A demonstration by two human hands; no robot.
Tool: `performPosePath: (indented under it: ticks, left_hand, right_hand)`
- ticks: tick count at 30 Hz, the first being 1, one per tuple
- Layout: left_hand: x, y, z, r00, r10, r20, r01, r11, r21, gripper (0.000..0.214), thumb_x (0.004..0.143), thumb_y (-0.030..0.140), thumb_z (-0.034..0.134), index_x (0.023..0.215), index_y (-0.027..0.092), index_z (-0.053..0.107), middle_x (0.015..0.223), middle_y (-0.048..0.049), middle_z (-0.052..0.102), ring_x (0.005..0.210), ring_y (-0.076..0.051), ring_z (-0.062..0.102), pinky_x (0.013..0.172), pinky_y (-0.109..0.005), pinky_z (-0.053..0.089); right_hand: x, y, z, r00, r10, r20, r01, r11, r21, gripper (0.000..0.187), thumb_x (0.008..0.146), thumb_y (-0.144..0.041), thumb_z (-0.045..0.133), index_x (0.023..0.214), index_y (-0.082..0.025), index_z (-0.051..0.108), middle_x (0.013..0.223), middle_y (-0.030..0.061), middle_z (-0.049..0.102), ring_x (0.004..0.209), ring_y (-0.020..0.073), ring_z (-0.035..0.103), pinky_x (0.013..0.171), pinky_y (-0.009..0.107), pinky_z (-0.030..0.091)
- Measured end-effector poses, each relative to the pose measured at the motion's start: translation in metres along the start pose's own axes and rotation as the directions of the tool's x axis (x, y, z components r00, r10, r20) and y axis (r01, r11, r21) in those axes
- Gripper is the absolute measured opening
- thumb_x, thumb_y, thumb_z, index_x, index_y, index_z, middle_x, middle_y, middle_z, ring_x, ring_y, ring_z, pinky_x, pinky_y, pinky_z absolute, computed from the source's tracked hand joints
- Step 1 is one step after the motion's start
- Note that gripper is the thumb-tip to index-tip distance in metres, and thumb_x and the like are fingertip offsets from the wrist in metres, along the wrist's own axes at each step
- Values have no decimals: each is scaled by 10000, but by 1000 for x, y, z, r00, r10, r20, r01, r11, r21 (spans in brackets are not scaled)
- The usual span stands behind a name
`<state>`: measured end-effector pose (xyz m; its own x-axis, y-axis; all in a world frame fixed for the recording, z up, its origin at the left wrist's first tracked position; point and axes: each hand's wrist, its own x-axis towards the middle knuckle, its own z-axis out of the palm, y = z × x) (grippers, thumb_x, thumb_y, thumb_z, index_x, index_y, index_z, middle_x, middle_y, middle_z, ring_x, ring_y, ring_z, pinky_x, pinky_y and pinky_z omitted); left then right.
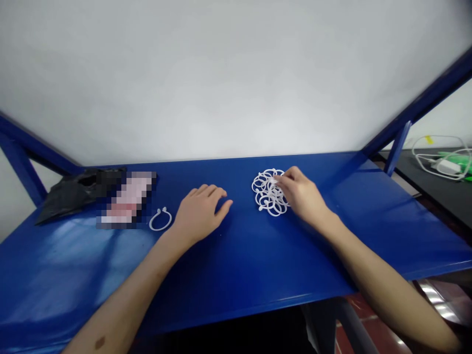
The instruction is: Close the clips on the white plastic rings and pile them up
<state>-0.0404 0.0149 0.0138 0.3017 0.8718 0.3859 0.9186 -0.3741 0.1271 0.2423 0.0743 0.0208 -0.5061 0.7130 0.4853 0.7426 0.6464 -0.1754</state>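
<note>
A pile of white plastic shower curtain rings (pixel 272 202) lies tangled on the blue table, right of the middle. My right hand (pixel 299 191) reaches over the pile's right side, thumb and fingertips pinched on one of the rings; the fingers partly hide it. My left hand (pixel 201 211) is held palm down to the left of the pile, fingers apart and holding nothing. Just left of that hand lies a single white ring (pixel 161 220), its two knobbed ends pointing away from me with a gap between them.
On the table's left side are a black plastic bag (pixel 70 194) and a blurred-out flat pink item (pixel 127 199). Blue metal braces (pixel 398 147) rise at both ends. A dark surface at the far right carries a white cable with a charger (pixel 448 167).
</note>
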Motion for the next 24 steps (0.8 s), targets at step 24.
performPosePath:
  ticks: [24]
  left_hand:
    - [10, -34, -19, 896, -300, 327, 290, 954, 80, 244, 958, 391, 449, 887, 225, 613, 947, -54, 698, 876, -255, 639, 717, -357, 414]
  right_hand:
    - [7, 34, -14, 932, 362, -13, -360, 923, -137, 289, 923, -384, 590, 976, -138, 733, 889, 102, 705, 730, 209, 626, 682, 343, 461]
